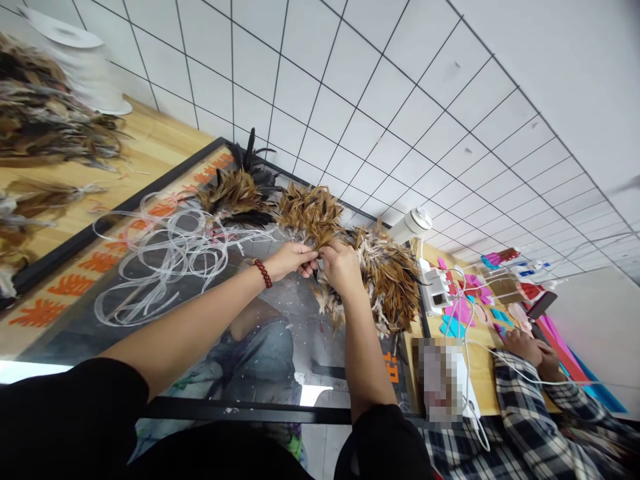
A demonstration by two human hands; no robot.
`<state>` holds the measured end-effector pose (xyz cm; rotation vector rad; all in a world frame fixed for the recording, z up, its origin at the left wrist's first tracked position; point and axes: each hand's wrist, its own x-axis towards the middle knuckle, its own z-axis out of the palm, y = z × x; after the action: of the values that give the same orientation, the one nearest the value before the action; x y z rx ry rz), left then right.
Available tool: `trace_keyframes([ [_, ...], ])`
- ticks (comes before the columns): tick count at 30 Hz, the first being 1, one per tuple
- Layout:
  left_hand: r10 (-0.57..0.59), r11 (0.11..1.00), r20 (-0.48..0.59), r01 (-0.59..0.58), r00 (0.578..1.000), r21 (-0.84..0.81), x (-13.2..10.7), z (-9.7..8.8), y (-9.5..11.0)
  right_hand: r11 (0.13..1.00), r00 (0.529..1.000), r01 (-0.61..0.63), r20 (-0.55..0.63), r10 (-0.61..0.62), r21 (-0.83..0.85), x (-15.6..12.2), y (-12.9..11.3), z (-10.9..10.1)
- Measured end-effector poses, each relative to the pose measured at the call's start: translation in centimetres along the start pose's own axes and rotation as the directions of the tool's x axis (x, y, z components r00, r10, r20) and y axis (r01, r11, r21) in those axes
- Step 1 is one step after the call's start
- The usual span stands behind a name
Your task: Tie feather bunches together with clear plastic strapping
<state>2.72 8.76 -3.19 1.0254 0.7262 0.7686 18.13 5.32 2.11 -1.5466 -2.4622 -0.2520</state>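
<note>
A long garland of brown and black feathers lies across a glass-topped work surface. My left hand, with a red bead bracelet at the wrist, pinches the feathers near the middle of the strip. My right hand is closed on the same spot, fingers curled into the feathers, touching my left hand. More of the feather strip spreads to the right of my hands. A tangle of clear white ribbon lies to the left of my hands on the glass.
Loose feather bundles and a white spool sit on the wooden bench at the far left. A white glue gun and power strip stand right of the feathers. A person in a plaid sleeve works with pink and blue cutouts.
</note>
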Motion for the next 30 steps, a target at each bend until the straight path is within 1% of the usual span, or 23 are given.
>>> trace_keyframes([
  [3, -0.012, 1.0, 0.011, 0.012, 1.0, 0.022, 0.1, -0.1, -0.1, 1.0, 1.0, 0.015, 0.012, -0.014, -0.02, 0.1, -0.3, 0.0],
  [6, -0.017, 0.999, 0.012, 0.016, 1.0, 0.049, 0.1, -0.1, -0.3, 1.0, 0.999, 0.012, -0.035, -0.012, -0.001, 0.0, -0.1, 0.0],
  [8, 0.018, 1.0, -0.007, -0.018, 1.0, 0.021, 0.2, -0.1, -0.4, 0.998, 0.991, -0.059, -0.115, 0.06, 0.014, -0.1, 0.5, -0.3],
  [10, 0.061, 0.997, -0.046, -0.064, 0.997, -0.052, 0.3, -0.2, -0.5, 0.981, 0.965, -0.188, -0.181, 0.192, 0.039, -0.3, 1.4, -0.6],
  [11, 0.075, 0.992, -0.074, -0.082, 0.994, -0.098, 0.3, -0.2, -0.5, 0.966, 0.948, -0.252, -0.185, 0.258, 0.052, -0.4, 1.7, -0.8],
  [13, 0.085, 0.976, -0.128, -0.108, 0.988, -0.187, 0.4, -0.3, -0.4, 0.941, 0.934, -0.33, -0.122, 0.337, 0.071, -0.5, 2.1, -0.8],
  [15, 0.096, 0.956, -0.17, -0.139, 0.981, -0.26, 0.4, -0.4, -0.2, 0.938, 0.941, -0.337, -0.004, 0.339, 0.082, -0.5, 1.7, -0.4],
  [17, 0.117, 0.933, -0.195, -0.175, 0.974, -0.313, 0.3, -0.5, 0.0, 0.942, 0.944, -0.325, 0.093, 0.317, 0.083, -0.3, 0.6, 0.5],
  [21, 0.137, 0.903, -0.206, -0.208, 0.969, -0.376, 0.2, -0.6, 0.4, 0.943, 0.931, -0.333, 0.159, 0.327, 0.012, 0.1, -1.6, 2.6],
  [23, 0.137, 0.9, -0.201, -0.207, 0.97, -0.383, 0.2, -0.6, 0.4, 0.939, 0.927, -0.339, 0.189, 0.323, 0.058, 0.2, -1.7, 3.2],
  [24, 0.136, 0.902, -0.199, -0.205, 0.971, -0.381, 0.2, -0.6, 0.4, 0.927, 0.927, -0.349, 0.193, 0.321, 0.134, 0.3, -1.5, 3.3],
  [25, 0.134, 0.904, -0.199, -0.202, 0.971, -0.378, 0.3, -0.6, 0.4, 0.901, 0.93, -0.358, 0.182, 0.32, 0.245, 0.3, -1.1, 3.4],
  [26, 0.128, 0.907, -0.197, -0.195, 0.972, -0.373, 0.3, -0.6, 0.3, 0.848, 0.93, -0.367, 0.155, 0.333, 0.382, 0.4, -0.7, 3.3],
  [27, 0.121, 0.911, -0.19, -0.185, 0.974, -0.369, 0.3, -0.7, 0.3, 0.766, 0.924, -0.37, 0.121, 0.364, 0.526, 0.5, -0.2, 3.2],
  [28, 0.111, 0.916, -0.173, -0.168, 0.979, -0.363, 0.3, -0.7, 0.2, 0.658, 0.908, -0.363, 0.092, 0.408, 0.659, 0.6, 0.1, 3.1],
  [30, 0.071, 0.935, -0.112, -0.105, 0.991, -0.339, 0.3, -0.8, 0.1, 0.405, 0.86, -0.332, 0.097, 0.501, 0.852, 0.8, 0.5, 2.9],
])
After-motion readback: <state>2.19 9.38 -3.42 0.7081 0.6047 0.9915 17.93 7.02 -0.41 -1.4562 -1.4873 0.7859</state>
